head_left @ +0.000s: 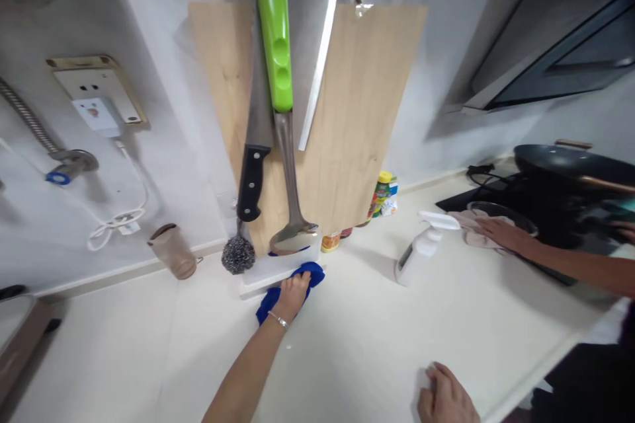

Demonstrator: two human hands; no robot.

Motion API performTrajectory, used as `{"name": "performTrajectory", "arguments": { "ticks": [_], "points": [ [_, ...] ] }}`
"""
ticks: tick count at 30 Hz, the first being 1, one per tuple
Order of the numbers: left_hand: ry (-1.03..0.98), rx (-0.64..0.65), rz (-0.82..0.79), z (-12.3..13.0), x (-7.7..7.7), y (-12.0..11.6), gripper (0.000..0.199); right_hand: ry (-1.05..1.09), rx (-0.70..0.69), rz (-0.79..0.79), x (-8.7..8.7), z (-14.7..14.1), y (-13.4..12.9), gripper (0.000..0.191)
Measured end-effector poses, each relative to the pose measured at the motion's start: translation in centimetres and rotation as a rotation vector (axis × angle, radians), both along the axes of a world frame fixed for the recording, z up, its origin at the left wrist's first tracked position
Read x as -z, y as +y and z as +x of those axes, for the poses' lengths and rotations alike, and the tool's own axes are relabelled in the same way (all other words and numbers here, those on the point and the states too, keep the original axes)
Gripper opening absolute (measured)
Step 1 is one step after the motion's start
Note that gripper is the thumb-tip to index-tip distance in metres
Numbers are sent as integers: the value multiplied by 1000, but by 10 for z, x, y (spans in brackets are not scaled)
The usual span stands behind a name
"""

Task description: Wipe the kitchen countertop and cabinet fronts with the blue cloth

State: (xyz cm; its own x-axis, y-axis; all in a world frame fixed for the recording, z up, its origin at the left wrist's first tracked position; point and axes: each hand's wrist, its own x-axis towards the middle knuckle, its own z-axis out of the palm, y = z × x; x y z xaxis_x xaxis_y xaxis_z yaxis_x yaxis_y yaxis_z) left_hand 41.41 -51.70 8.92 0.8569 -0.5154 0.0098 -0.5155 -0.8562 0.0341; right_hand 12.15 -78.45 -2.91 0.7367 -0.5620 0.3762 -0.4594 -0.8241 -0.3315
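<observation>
My left hand (pixel 294 292) is closed on a bunched blue cloth (pixel 268 306). It presses the cloth against the front edge of a white ledge (pixel 253 285) at the foot of a wooden cutting board (pixel 364 112). A bracelet circles the left wrist. At the bottom right, my right hand (pixel 449 398) rests on the white counter (pixel 357 357) with its fingers curled in and nothing seen in them. A white spray bottle (pixel 417 254) stands beyond it. In front of the board hang a ladle (pixel 288 172) with a green handle, a black-handled knife (pixel 252 182) and a cleaver (pixel 307 39).
At the right, another person's hand (pixel 496 232) lies on a pale pink cloth (pixel 476 225) by a black cooktop (pixel 550 205) with a wok (pixel 570 162). Seasoning containers (pixel 383 193) stand behind the board. A steel scrubber (pixel 238 255) hangs near a brownish cup (pixel 172 251).
</observation>
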Motion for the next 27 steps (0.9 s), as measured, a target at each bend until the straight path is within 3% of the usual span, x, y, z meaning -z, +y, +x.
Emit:
{"name": "performTrajectory", "arguments": {
  "ticks": [3, 5, 10, 13, 18, 27],
  "points": [
    [11, 16, -36, 9, 0, -47, 40, -41, -1, 14, -7, 3, 3, 31],
    [19, 16, -49, 13, -2, -67, 40, -62, -5, 10, -12, 4, 6, 30],
    [26, 6, -67, 13, -6, -72, 41, -107, -28, -41, -13, 4, 6, 31],
    [18, -11, -74, 6, -6, -52, 42, -146, -44, -70, -7, 3, 2, 29],
    [11, -76, -64, -5, -9, -1, 43, -144, -32, -79, -4, 3, 2, 30],
    [16, -248, -23, -23, -28, 94, 41, -181, -60, -21, -6, 2, 5, 32]
  ]
}}
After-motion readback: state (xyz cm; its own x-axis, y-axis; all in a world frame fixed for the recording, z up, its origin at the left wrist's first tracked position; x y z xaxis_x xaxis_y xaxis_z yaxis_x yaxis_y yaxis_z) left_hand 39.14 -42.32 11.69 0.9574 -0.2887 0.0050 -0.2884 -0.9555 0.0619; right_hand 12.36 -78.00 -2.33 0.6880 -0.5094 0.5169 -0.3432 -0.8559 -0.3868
